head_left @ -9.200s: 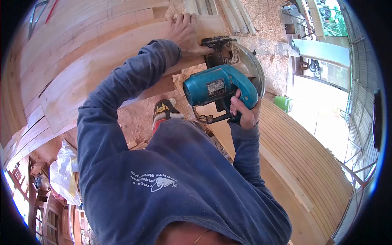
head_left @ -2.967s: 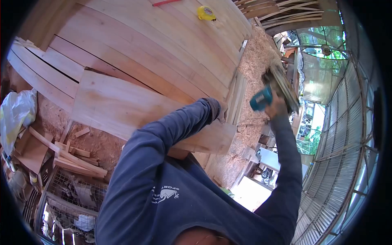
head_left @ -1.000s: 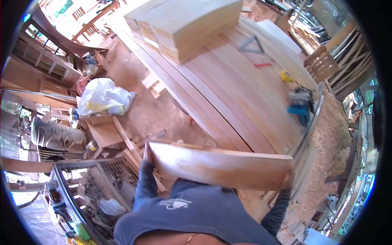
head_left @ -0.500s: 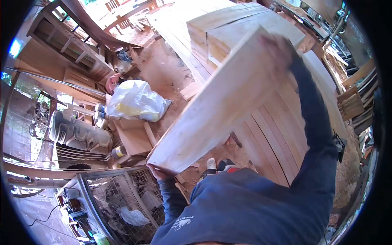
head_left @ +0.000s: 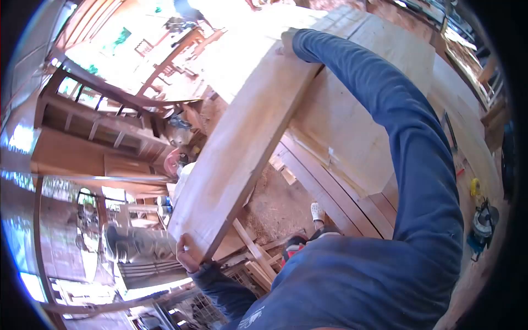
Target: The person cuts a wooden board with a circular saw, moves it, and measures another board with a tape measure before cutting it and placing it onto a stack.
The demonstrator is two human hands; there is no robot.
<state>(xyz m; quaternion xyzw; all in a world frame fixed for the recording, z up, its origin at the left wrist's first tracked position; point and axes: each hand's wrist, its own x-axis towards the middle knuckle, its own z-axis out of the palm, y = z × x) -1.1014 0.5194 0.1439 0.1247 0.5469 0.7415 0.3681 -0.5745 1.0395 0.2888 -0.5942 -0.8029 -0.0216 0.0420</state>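
A long, thick wooden plank slants across the middle of the view, held between my two hands. My left hand grips its near end, fingers over the broad face by the corner. At the far end, my right hand is closed around the top edge, its fingers partly hidden by glare and the sleeve. To the right of the plank, wide pale boards lie stacked on longer planks; the held plank's far part overlaps this stack in view.
A power tool and a yellow roll are at the right. Loose wood strips lie low by my left arm. An open-fronted wooden cabinet stands left. A person is in the bright background.
The plank has swung leftward and turned, so its narrow edge now faces right. My right hand has moved left and farther out with its end. The view has shifted too.
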